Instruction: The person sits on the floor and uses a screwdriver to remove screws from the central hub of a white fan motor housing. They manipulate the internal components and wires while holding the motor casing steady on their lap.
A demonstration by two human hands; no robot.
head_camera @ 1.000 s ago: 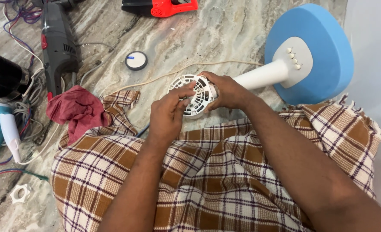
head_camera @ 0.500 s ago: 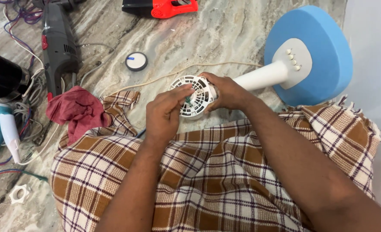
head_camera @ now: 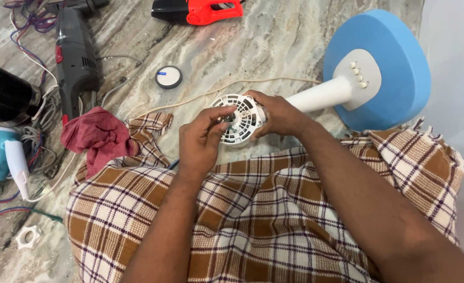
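A white round fan motor housing (head_camera: 238,119) with vented face sits at the end of a white stem (head_camera: 321,94) that joins a blue round base (head_camera: 394,57) lying on its side on the marble floor. My right hand (head_camera: 279,112) wraps around the back of the housing. My left hand (head_camera: 203,139) has its fingertips pinched at the centre of the housing face. What those fingers pinch is too small to tell. A brown checked cloth (head_camera: 253,220) covers my lap below both arms.
A red rag (head_camera: 98,136) lies left of my lap. A small round white cap (head_camera: 168,77), a dark power tool (head_camera: 75,57), a red and black tool (head_camera: 206,10), tangled wires (head_camera: 38,136), a white and teal hair dryer (head_camera: 4,157) and a white plastic nut (head_camera: 28,237) lie around.
My left hand has shifted slightly on the housing face, fingers staying at its centre. My right hand keeps its grip.
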